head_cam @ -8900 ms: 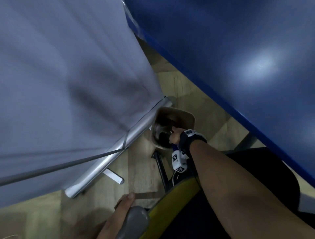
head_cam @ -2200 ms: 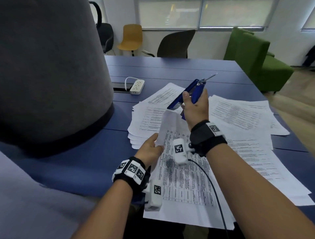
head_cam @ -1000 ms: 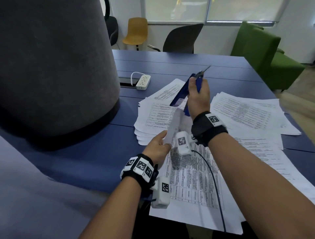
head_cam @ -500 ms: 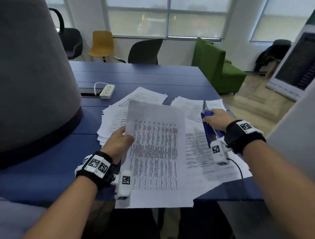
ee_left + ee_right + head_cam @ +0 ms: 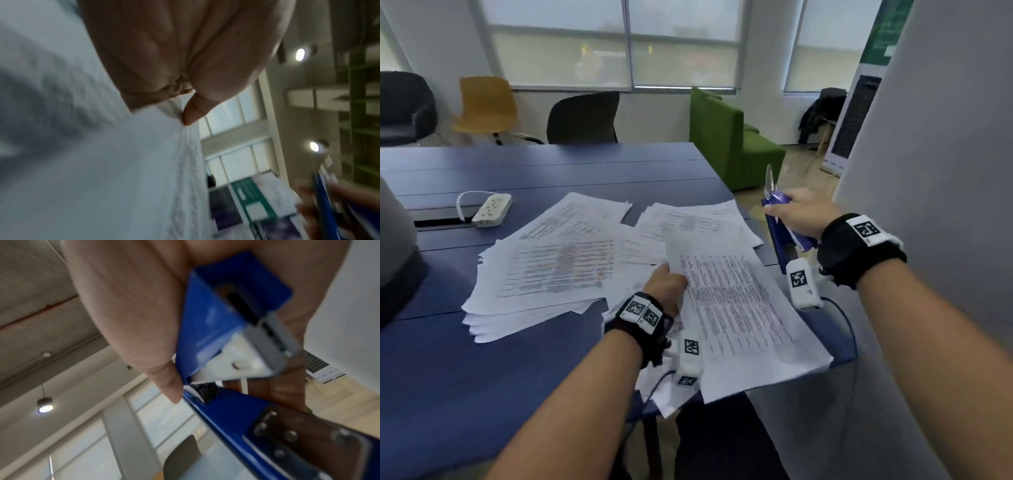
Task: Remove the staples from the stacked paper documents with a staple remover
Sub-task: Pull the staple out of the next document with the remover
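A printed document (image 5: 736,308) lies slanted over the near right corner of the blue table (image 5: 482,377), partly past its edge. My left hand (image 5: 669,281) pinches its left edge; in the left wrist view the thumb (image 5: 190,113) presses on the white paper (image 5: 102,162). My right hand (image 5: 799,216) hangs off the table's right edge and grips the blue staple remover (image 5: 779,222), whose metal tip points up. The right wrist view shows my fingers curled round the staple remover (image 5: 226,318). A thick stack of papers (image 5: 544,274) lies to the left and a second pile of papers (image 5: 688,219) behind.
A white power strip (image 5: 491,209) sits at the back left of the table. A grey panel (image 5: 935,171) stands close on the right. Behind the table are a green sofa (image 5: 729,137), a black chair (image 5: 582,116) and a yellow chair (image 5: 486,106).
The view has swung right. My left hand has lowered the raised document onto the table's right corner. My right hand has carried the staple remover right, off the table edge.
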`<state>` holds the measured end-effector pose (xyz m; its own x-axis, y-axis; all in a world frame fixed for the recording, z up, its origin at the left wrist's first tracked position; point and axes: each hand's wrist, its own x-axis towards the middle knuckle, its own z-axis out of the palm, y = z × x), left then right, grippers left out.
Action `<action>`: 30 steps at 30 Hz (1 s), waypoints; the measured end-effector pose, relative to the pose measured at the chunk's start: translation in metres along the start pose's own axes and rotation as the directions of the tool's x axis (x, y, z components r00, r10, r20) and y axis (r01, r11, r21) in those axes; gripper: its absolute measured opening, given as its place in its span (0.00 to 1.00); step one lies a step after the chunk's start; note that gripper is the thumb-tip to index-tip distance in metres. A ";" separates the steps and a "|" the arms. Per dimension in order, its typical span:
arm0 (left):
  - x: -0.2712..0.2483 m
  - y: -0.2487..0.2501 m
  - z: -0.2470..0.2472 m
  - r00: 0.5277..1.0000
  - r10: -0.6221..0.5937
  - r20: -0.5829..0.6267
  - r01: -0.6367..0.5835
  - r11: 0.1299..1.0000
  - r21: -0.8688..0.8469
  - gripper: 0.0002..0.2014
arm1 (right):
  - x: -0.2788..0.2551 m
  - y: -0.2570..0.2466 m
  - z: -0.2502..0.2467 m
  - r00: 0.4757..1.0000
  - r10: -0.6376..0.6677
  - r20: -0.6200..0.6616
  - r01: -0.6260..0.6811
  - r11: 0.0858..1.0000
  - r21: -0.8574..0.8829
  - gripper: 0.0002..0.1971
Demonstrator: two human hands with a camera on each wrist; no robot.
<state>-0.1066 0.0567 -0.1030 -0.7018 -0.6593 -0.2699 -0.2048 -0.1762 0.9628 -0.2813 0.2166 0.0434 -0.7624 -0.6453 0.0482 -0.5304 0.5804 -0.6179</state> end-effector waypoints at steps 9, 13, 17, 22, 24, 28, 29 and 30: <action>0.018 0.006 0.056 0.999 -0.031 -0.015 0.033 0.759 0.650 0.08 | 0.004 0.070 0.089 0.956 0.128 0.264 -0.042 0.950 -0.309 0.14; 0.023 0.027 0.000 0.996 0.032 -0.087 0.068 0.392 0.917 0.15 | 0.005 0.088 0.112 0.949 0.145 0.281 -0.035 0.931 -0.363 0.10; 0.019 0.018 -0.067 0.963 -0.094 -0.252 0.265 0.171 0.949 0.42 | 0.006 0.088 0.118 0.948 0.126 0.293 0.003 0.915 -0.404 0.08; -0.003 -0.011 -0.098 0.961 -0.150 -0.231 0.250 0.118 0.961 0.64 | 0.006 0.083 0.123 0.934 0.148 0.326 0.022 0.886 -0.462 0.13; -0.011 -0.020 -0.096 0.962 -0.165 -0.217 0.234 0.089 0.968 0.67 | 0.007 0.081 0.121 0.923 0.151 0.353 0.043 0.872 -0.487 0.17; -0.029 -0.021 -0.099 0.960 -0.156 -0.234 0.249 0.085 0.965 0.55 | 0.008 0.087 0.111 0.923 0.181 0.339 0.029 0.846 -0.532 0.25; -0.035 -0.019 -0.104 0.957 -0.153 -0.246 0.260 0.076 0.963 0.53 | 0.007 0.089 0.109 0.926 0.192 0.326 0.013 0.845 -0.535 0.27; -0.039 -0.018 -0.111 0.954 -0.150 -0.261 0.273 0.069 0.960 0.52 | 0.007 0.091 0.107 0.928 0.200 0.314 0.000 0.844 -0.537 0.28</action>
<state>0.0008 0.0043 -0.1085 -0.4607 -0.7928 -0.3991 -0.8604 0.5092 -0.0183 -0.2950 0.2116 -0.0962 -0.6974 -0.6388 -0.3250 -0.6463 0.7565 -0.1001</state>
